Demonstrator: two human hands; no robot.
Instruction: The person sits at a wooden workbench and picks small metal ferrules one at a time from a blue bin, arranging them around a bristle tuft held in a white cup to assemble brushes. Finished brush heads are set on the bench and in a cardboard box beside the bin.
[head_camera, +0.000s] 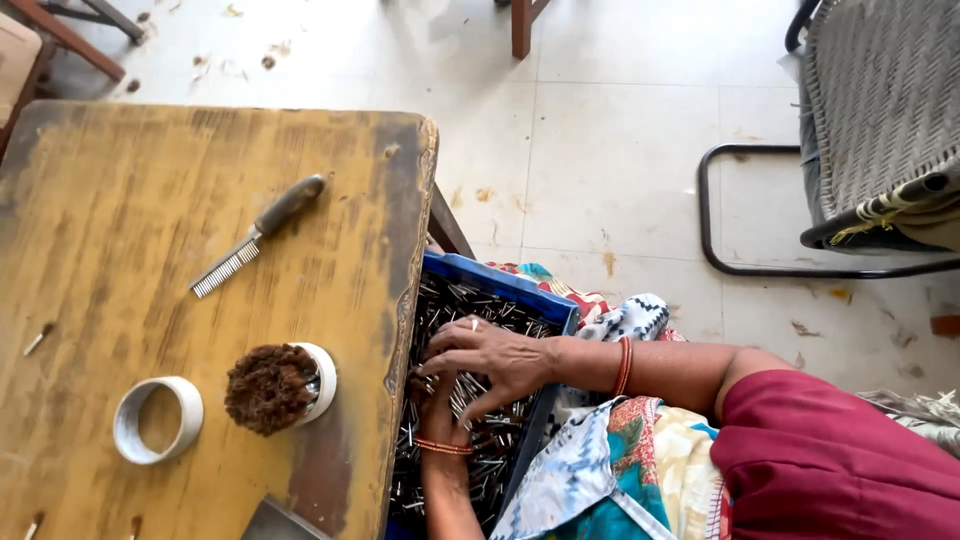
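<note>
This looks like a small home workshop. A worn wooden table (150, 250) with scratched yellow paint stands on a pale tiled floor (620, 150) with scattered bits of dirt. A blue crate (500, 285) full of small metal pins, a metal comb (258, 235) and a woven chair (880, 110) are there.

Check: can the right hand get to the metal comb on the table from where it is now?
Probably yes. The right hand lies in the blue crate of metal pins beside the table; nothing stands between it and the comb.

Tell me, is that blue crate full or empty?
Fairly full: the blue crate holds a layer of small metal pins, with both hands in them.
</note>
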